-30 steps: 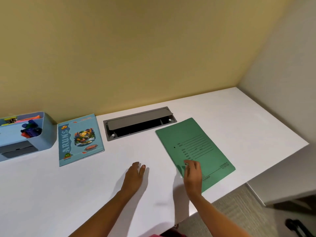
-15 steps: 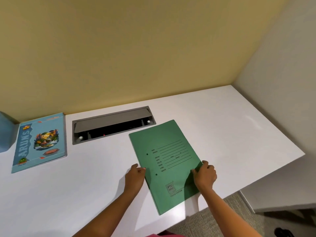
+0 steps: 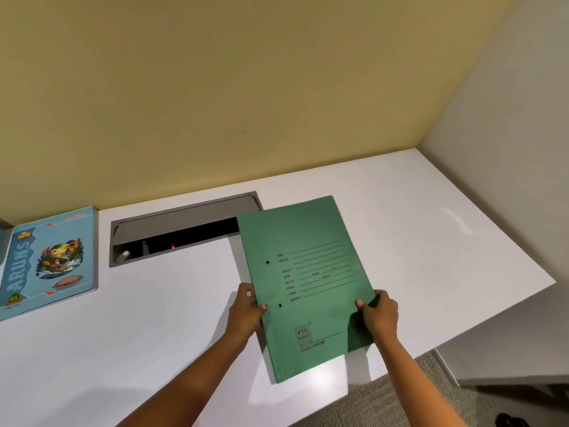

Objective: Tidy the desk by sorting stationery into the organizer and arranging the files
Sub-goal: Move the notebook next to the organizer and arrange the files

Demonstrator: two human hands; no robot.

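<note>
A green file folder (image 3: pixel 308 272) with printed lines and two punch holes is lifted off the white desk (image 3: pixel 154 334), tilted up toward me. My left hand (image 3: pixel 246 309) grips its left edge, thumb on the cover. My right hand (image 3: pixel 380 312) grips its right edge near the lower corner. A blue notebook (image 3: pixel 49 260) with a colourful picture lies flat at the far left of the desk. The organizer is almost out of view; only a grey sliver shows at the left border.
A grey cable hatch (image 3: pixel 178 229) is set into the desk near the yellow wall, its right end hidden behind the folder. The desk's right edge (image 3: pixel 492 315) drops to grey carpet (image 3: pixel 400 402). A grey wall stands on the right.
The folder went from lying flat on the desk to being raised and straightened. My left hand moved from the bare desk to the folder's left edge; my right hand shifted to its right edge.
</note>
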